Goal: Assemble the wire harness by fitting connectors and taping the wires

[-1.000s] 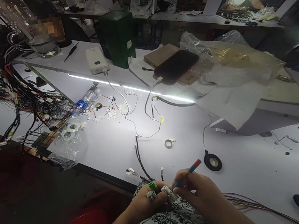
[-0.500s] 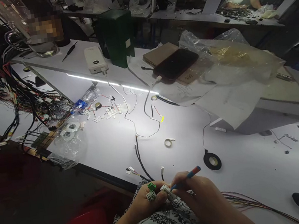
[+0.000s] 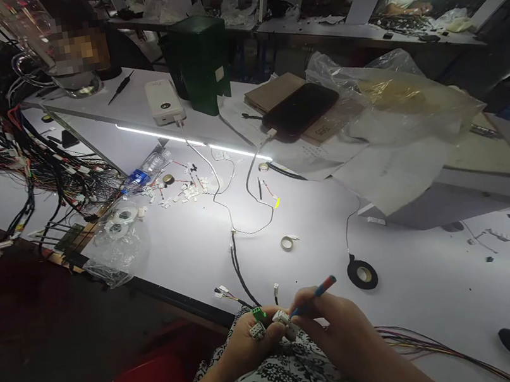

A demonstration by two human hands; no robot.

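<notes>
My left hand (image 3: 251, 341) is closed around several connectors at the near edge of the table. Between its thumb and fingers sits a white connector (image 3: 282, 319); a green connector (image 3: 258, 314) and a pale multi-hole connector (image 3: 257, 330) stick out further left. In my right hand (image 3: 329, 320) is a slim blue-and-red pen-like tool (image 3: 318, 292), its tip against or very near the white connector. Black sleeved cables (image 3: 238, 270) run up the table from the left hand. A small white plug (image 3: 276, 290) stands just beyond the hands.
A roll of black tape (image 3: 362, 273) lies to the right, a smaller tape ring (image 3: 286, 243) ahead. Loose wires (image 3: 426, 341) trail off right. Further back are a phone (image 3: 301, 109), a white power bank (image 3: 165, 101) and a green bin (image 3: 201, 65). Bundled harnesses (image 3: 36, 134) hang at left.
The right hand and the pen-like tool have shifted slightly left, and the tool's back end sits lower-left than before. The left hand stays nearly still with the connectors.
</notes>
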